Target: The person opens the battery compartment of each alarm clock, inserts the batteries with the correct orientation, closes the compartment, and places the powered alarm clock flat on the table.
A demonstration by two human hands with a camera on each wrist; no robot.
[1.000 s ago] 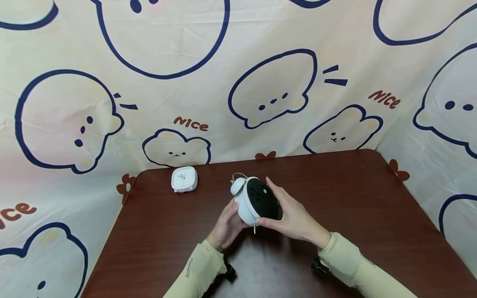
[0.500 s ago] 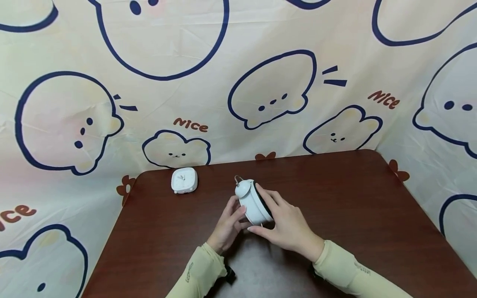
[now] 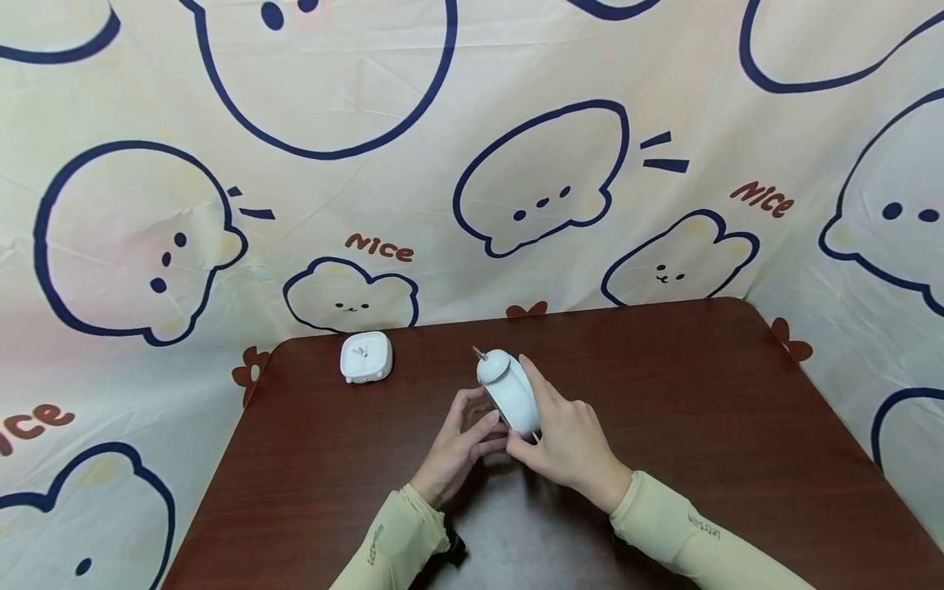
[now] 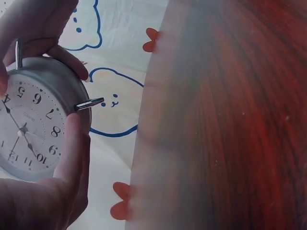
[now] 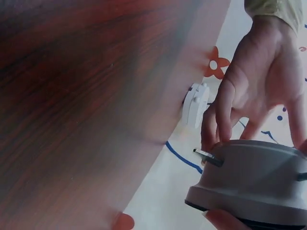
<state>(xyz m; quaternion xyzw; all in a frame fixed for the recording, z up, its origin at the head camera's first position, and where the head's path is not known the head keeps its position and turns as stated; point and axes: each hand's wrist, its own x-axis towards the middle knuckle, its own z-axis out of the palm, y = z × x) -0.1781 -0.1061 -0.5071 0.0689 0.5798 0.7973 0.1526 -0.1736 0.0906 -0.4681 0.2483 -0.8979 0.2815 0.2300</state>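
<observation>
A round white alarm clock (image 3: pixel 516 406) is held between both hands above the table, tilted. One rounded bell (image 3: pixel 492 366) and a thin metal handle show on its top in the head view. Its numbered face (image 4: pixel 29 124) and two metal legs appear in the left wrist view. My right hand (image 3: pixel 571 438) grips the clock from the right, thumb low and fingers over its back, which is hidden. On the face side, my left hand (image 3: pixel 460 451) holds the edge with thumb and fingers. The right wrist view shows the left hand's fingers (image 5: pixel 224 115) at the clock's rim.
A small white square clock (image 3: pixel 366 357) stands at the table's back left. The dark brown wooden table (image 3: pixel 686 410) meets a cartoon-printed cloth (image 3: pixel 413 188) behind and at the sides.
The alarm clock has been turned, so its black back has gone out of sight and its white side shows. The right hand has closed over the back; the left has shifted slightly right.
</observation>
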